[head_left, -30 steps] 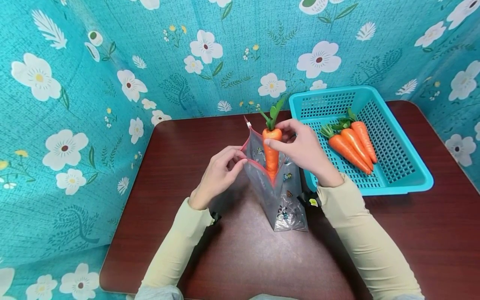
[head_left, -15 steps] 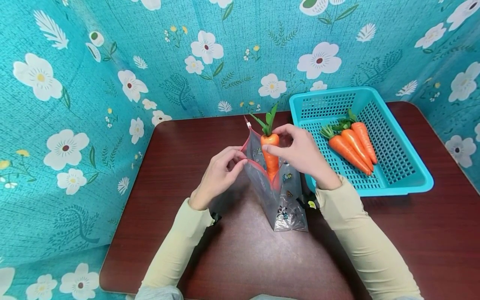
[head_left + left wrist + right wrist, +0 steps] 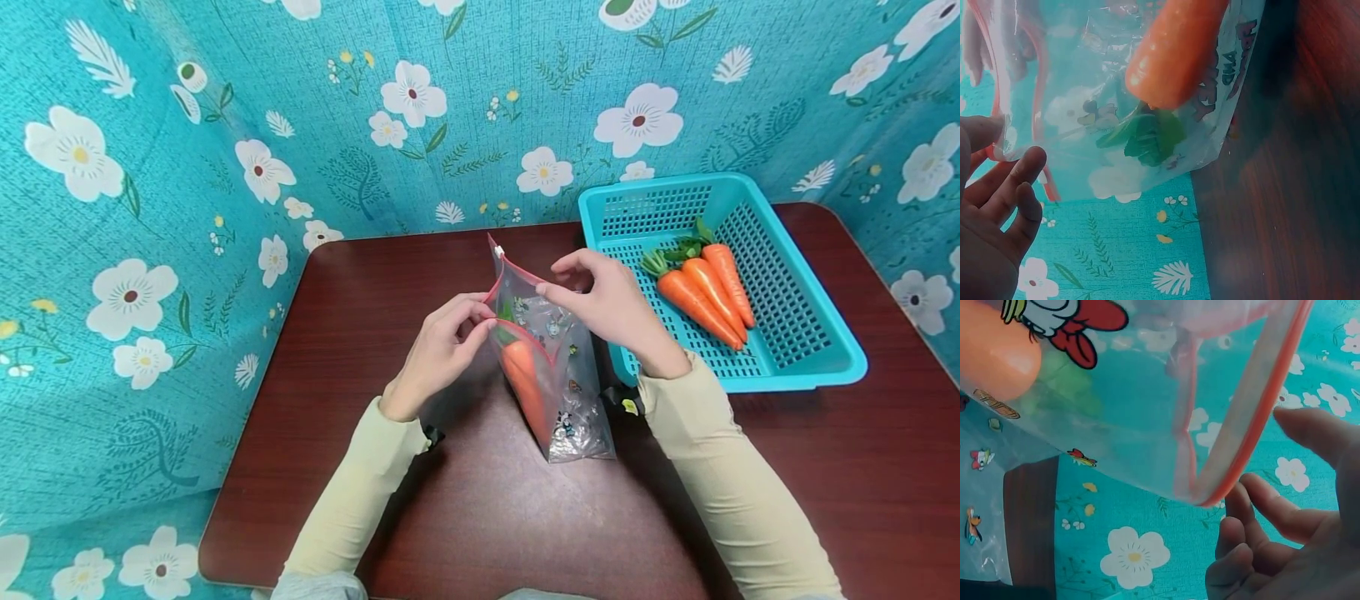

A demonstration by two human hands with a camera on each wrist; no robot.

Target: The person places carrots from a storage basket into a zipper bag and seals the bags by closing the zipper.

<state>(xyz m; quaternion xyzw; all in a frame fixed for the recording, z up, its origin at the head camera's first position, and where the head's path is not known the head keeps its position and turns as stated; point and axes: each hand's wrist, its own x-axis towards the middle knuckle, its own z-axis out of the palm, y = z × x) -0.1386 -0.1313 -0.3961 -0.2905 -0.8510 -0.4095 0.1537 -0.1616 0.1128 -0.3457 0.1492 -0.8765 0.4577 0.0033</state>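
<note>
At ten o'clock of the slider-zip bag point(image 3: 583, 400), the left hand point(image 3: 438, 350) pinches its mouth; a carrot point(image 3: 528, 390) leans inside. Printed lettering point(image 3: 1205, 103) is barely legible. At one o'clock, the right hand point(image 3: 611, 302), fingers parted, grips nothing.

Fingers point(image 3: 1030, 164) apparently pinch the clear bag point(image 3: 1097, 94) by its red rim point(image 3: 1051, 187); inside, a leafy carrot point(image 3: 1175, 56).

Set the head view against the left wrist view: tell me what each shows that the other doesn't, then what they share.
Only the head view shows the turquoise basket, the three carrots lying in it and the pale sleeves.

Only the left wrist view shows readable lettering on the bag.

Both show the left hand pinching the bag, the bagged carrot, the dark table and the floral cloth.
</note>
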